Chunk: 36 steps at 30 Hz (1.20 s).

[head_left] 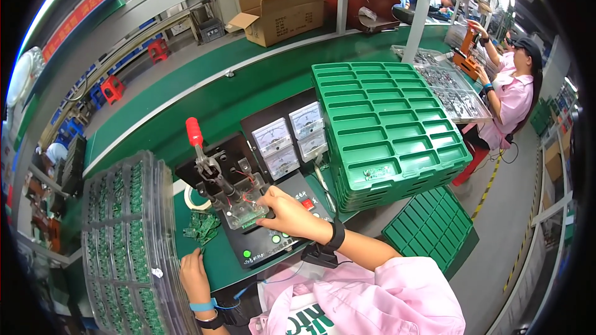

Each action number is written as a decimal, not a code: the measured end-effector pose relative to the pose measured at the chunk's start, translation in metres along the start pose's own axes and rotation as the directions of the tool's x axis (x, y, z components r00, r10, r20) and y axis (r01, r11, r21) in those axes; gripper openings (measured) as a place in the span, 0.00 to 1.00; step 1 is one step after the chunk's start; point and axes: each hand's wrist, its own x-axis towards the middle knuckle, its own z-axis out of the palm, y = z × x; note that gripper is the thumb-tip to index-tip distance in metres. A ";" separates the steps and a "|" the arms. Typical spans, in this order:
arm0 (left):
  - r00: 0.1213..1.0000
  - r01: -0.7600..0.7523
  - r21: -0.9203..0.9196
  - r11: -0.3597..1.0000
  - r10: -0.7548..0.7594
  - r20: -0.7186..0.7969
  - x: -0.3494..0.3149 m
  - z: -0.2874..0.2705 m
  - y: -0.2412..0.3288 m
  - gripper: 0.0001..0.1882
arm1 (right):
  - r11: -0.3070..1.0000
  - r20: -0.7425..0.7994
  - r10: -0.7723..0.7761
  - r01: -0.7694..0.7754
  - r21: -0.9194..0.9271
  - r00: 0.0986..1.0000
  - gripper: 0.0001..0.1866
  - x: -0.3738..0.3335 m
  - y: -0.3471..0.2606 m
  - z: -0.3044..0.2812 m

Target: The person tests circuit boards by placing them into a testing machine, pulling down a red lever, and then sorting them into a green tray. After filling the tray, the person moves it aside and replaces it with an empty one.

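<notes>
My right hand reaches over the test fixture, fingers curled together at the right edge of its clear plate. A green circuit board shows at the plate's front edge, close to my thumb; what my fingertips grip, if anything, is hidden. Above the plate stands a toggle clamp with a red handle, pointing up. My left hand rests by the bench's front edge with fingers stretched out and nothing seen in it. Just beyond its fingertips lies a small pile of loose green circuit boards.
Clear trays full of circuit boards stand stacked at the left. Green compartment trays are piled at the right, with another green tray lower down. Behind the fixture are analog meters. A pen-like tool lies beside the fixture. A co-worker stands far right.
</notes>
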 end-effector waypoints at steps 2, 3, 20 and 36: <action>1.000 0.028 -0.006 1.000 -0.028 -0.011 -0.007 0.000 -0.005 0.11 | 0.997 -0.065 -0.047 0.043 -0.069 0.997 0.15 0.002 0.001 0.005; 0.999 0.035 -0.001 0.999 -0.035 -0.015 -0.011 0.000 -0.006 0.11 | 0.997 -0.060 -0.053 0.049 -0.065 0.997 0.15 0.003 0.002 0.006; 0.838 -0.544 -0.209 0.813 0.515 -0.178 0.036 -0.008 0.117 0.15 | 0.974 -0.706 0.196 -0.221 0.057 0.680 0.11 -0.062 0.019 -0.187; 0.880 -0.454 -0.021 0.891 0.444 -0.170 0.046 0.021 0.133 0.16 | 0.826 -0.708 0.120 -0.466 -0.317 0.696 0.08 -0.061 0.028 -0.184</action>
